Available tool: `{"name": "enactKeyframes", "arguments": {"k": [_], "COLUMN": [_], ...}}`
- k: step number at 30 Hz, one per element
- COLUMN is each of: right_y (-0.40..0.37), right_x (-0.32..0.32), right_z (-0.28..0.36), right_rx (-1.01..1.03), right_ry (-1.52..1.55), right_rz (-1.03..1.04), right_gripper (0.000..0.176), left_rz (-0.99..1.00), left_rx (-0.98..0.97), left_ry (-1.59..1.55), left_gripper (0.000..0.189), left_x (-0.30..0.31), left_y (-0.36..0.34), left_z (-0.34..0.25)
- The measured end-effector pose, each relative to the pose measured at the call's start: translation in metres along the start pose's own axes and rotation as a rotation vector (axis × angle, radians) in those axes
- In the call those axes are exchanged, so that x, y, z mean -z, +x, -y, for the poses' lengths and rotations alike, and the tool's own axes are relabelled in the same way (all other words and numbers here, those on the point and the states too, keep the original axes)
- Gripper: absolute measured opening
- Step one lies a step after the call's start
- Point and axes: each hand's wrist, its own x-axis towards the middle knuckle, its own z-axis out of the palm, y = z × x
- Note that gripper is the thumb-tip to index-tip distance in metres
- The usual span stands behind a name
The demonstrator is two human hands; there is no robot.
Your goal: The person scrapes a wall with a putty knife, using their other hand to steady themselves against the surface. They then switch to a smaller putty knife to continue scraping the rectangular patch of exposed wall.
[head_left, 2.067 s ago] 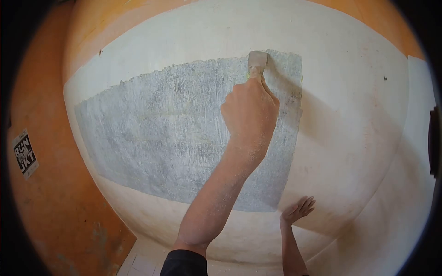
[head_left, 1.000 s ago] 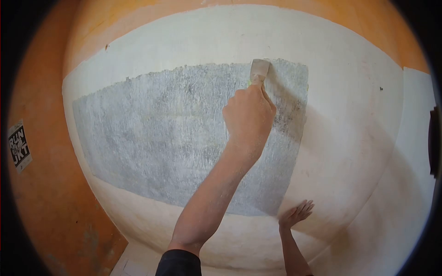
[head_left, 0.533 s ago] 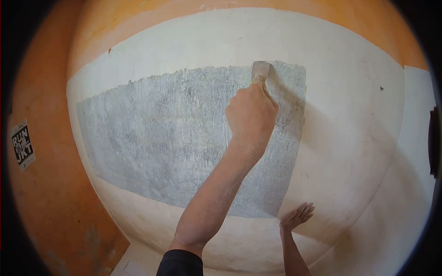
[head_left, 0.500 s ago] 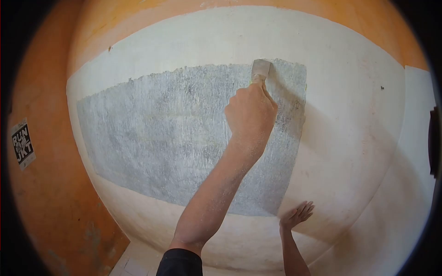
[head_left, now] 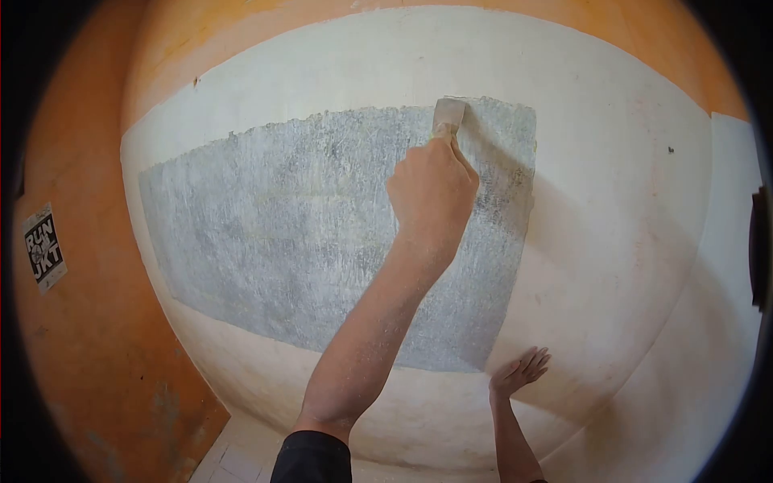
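My left hand (head_left: 433,189) is closed around the handle of a putty knife (head_left: 449,114), which has a broad, pale metal blade. The blade points upward and lies at the ragged top edge of a grey scraped patch (head_left: 322,241) on the wall, near the patch's right end. Most of the handle is hidden in my fist. Pale dust speckles my left forearm. Lower and to the right, my right hand (head_left: 520,372) rests open against the white wall (head_left: 612,241), just beside the patch's lower right corner, fingers stretched out to the right.
An orange wall (head_left: 88,338) meets the white one on the left and bears a black-and-white sticker (head_left: 44,248). Orange paint (head_left: 282,32) also runs above the white area. At the far right edge is a dark object (head_left: 758,249). Pale floor tiles (head_left: 229,455) show at lower left.
The putty knife and my left hand have shifted slightly left along the patch's upper edge. My right hand keeps its place on the wall. The view has tilted a little.
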Motion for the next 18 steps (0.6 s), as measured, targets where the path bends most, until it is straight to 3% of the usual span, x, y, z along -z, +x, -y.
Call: {"name": "enactKeyframes", "arguments": {"k": [15,18], "right_y": [0.003,0.007], "right_x": [0.001,0.002], "right_z": [0.003,0.007], "right_rx": [0.021,-0.016], "right_ry": [-0.004,0.035], "right_rz": [-0.043,0.000], "right_gripper": [0.060,0.055], "left_rz": [-0.160,-0.096], "left_rx": [-0.087,-0.052], "left_ry": [0.100,0.123], "left_gripper": [0.036,0.035], "left_x": [-0.040,-0.041], "left_y": [-0.010,-0.019], "left_z": [0.006,0.006]}}
